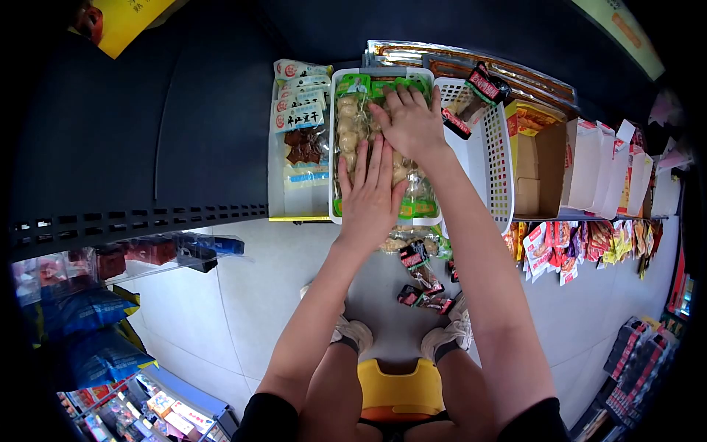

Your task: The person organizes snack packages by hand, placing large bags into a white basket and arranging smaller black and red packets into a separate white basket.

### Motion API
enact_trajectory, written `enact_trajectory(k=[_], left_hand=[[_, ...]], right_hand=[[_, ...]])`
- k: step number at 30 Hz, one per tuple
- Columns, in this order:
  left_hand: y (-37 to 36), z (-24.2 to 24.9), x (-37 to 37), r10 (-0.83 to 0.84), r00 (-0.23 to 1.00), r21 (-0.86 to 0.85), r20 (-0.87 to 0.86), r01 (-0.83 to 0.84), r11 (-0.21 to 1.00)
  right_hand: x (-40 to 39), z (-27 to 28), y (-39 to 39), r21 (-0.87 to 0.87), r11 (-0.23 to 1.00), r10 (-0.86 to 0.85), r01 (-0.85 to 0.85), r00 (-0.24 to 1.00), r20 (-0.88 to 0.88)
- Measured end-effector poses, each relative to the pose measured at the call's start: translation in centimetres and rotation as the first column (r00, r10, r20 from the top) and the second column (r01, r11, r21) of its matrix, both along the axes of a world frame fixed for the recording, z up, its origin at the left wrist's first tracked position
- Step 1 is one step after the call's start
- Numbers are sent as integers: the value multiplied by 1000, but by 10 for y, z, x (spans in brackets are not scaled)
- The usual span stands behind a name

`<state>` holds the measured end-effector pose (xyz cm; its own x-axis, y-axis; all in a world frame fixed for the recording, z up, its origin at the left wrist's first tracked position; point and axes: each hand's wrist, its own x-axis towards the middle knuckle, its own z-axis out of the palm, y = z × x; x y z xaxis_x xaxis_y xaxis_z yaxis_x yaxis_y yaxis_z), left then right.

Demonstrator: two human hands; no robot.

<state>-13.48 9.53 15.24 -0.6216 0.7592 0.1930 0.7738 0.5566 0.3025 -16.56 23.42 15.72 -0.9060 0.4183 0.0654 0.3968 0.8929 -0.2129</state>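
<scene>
A white basket [334,208] on the shelf is filled with clear-and-green packs [347,121] of round pale food. My left hand [368,199] lies flat on the packs near the basket's front, fingers extended. Farther back and to the right, my right hand [410,127] rests on the same packs with its fingers spread. Both palms face down, so what is directly under them is hidden. Just right of it stands a second white basket [498,166], with black-and-red packs [486,85] at its back.
White-and-blue snack packs [298,121] sit left of the basket. An open cardboard box [537,173] and white cartons [589,162] stand to the right. More black packs [423,276] lie below the shelf edge, above a yellow stool [400,387] between the person's legs.
</scene>
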Motion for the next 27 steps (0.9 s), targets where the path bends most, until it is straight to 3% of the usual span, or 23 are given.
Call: enact_trajectory(k=[4, 6, 11, 15, 17, 18, 19, 20, 21, 23, 25, 27], left_hand=[[-1, 3, -2, -11, 1000, -40, -22, 11, 999], [-1, 5, -4, -19, 999, -50, -33, 18, 999], [2, 25, -7, -39, 998, -91, 56, 44, 995], [2, 42, -4, -28, 1000, -25, 1, 28, 999], [0, 53, 0, -19, 996, 78, -90, 26, 997], [-2, 60, 4, -21, 995, 80, -95, 29, 996], [-7, 68, 12, -45, 999, 185, -1, 44, 982], [-12, 71, 21, -81, 992, 287, 94, 51, 956], [-19, 67, 29, -88, 992, 288, 93, 58, 956], [-33, 45, 48, -189, 977, 478, 100, 119, 870], [-45, 25, 65, -176, 968, 474, 181, 71, 878], [-56, 2, 77, -156, 952, 467, 264, 15, 884]], right_hand=[[0, 8, -2, 0, 1000, -12, 12, 996, 84], [4, 7, -4, 160, 987, -10, 17, 999, -44], [20, 12, -5, 160, 986, 77, -37, 965, -252], [50, 44, -8, 45, 994, 110, -100, 899, -424], [71, 53, -5, -150, 968, 80, -204, 809, -583], [84, 55, -7, -184, 964, 29, -192, 763, -646], [99, 52, -8, -254, 952, -42, -173, 747, -663], [115, 44, -10, -326, 933, -116, -152, 731, -672], [129, 36, -12, -399, 909, -193, -118, 731, -655], [160, 14, -15, -501, 863, -294, -62, 746, -598], [189, -10, -20, -534, 844, -321, -39, 761, -563], [214, -25, -28, -626, 777, -409, 68, 810, -420]])
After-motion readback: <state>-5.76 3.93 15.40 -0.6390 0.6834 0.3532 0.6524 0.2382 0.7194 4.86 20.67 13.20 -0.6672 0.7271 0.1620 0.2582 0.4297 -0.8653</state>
